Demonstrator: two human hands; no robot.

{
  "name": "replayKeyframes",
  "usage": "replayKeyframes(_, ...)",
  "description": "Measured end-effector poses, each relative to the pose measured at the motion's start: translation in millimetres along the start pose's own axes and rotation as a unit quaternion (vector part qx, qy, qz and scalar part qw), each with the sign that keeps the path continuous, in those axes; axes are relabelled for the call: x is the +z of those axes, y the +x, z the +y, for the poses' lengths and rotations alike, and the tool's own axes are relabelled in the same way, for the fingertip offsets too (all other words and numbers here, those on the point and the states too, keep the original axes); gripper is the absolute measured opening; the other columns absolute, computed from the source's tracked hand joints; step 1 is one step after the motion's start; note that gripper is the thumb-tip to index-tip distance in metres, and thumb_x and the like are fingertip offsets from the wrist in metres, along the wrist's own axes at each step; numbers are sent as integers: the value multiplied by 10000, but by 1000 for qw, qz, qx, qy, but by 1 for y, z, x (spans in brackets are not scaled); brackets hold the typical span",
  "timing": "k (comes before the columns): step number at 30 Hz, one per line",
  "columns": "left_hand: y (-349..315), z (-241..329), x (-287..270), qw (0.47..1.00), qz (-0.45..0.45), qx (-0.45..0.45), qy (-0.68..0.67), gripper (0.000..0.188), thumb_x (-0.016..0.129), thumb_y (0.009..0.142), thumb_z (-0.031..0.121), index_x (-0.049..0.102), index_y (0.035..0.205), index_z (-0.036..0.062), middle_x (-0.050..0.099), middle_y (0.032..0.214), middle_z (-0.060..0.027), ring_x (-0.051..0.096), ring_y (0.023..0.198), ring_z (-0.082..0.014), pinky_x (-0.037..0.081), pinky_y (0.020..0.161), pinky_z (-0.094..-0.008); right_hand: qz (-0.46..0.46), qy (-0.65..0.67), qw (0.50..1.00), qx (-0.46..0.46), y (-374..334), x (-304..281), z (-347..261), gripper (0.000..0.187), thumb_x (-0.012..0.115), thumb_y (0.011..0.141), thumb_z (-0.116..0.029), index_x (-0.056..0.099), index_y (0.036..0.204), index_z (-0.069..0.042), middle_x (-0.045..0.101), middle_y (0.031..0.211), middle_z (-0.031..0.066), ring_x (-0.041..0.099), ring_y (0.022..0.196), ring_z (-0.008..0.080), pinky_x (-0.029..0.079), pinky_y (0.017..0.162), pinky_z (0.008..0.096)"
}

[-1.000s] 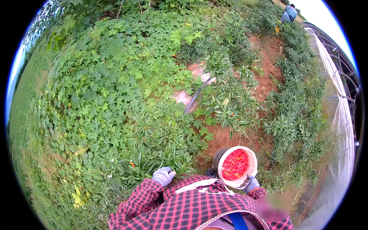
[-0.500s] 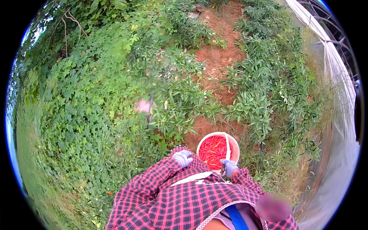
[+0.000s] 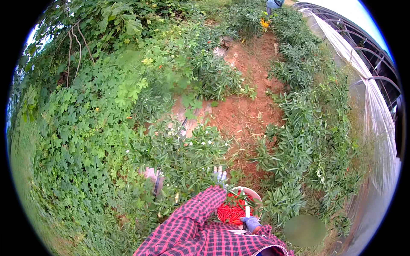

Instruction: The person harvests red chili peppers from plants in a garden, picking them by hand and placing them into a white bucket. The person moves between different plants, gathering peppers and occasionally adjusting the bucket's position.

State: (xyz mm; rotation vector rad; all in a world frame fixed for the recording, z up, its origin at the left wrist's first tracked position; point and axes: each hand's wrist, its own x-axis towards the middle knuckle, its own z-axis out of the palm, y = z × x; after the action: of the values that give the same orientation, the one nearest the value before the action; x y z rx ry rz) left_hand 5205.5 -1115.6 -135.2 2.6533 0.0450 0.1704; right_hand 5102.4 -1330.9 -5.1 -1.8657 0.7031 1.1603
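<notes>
My left hand (image 3: pixel 220 176), in a pale glove, reaches forward past the bucket's far side. Its fingers are stretched out and apart against the leaves of a pepper plant (image 3: pixel 198 149), with nothing seen in them. In a purple-grey glove, my right hand (image 3: pixel 251 223) is closed at the near end of the bucket's white handle (image 3: pixel 247 211). The white bucket (image 3: pixel 256 197) hangs or stands close in front of me; which, I cannot tell. Long red chili peppers (image 3: pixel 231 214) fill much of it, and green leaves cross its far rim.
A strip of reddish soil (image 3: pixel 252 111) runs ahead between plant rows. Dense broad-leaved growth (image 3: pixel 81 128) covers the left. Along the right stands a row of pepper plants (image 3: pixel 303 123), then a plastic-sheeted hoop tunnel (image 3: pixel 369 98). Far ahead, a person (image 3: pixel 274 5) is partly visible.
My left hand has moved from near my body to forward among the leaves, and its fingers have spread. The view has shifted forward along the row. My right hand stays on the handle.
</notes>
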Motion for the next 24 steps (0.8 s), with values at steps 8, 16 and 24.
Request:
replayKeyframes(8,133,-104,-146,871,-355,-292,174,675,568,759,338,295,1362,211,40,1468,-114,15,1335,-374,166,1066,-455,36,177,984,1,54,-72,-216,219,656,744,-244,518,671,-90,414,486,16,394,392,145,338,370,307)
replayKeyframes(16,108,-124,-170,812,-434,-347,177,622,469,833,342,203,1389,254,50,1478,-6,-27,1349,-328,-37,1047,-532,-14,233,969,-78,112,-162,-416,190,628,766,-202,505,645,-123,410,475,-6,386,378,151,356,382,329)
replayKeyframes(24,118,-98,-152,712,-418,-547,139,618,448,825,351,209,1386,257,101,1472,13,29,1354,-290,-29,1054,-511,-32,275,960,-41,261,-234,-584,139,593,785,-198,489,710,-144,381,510,-32,352,401,131,373,492,342)
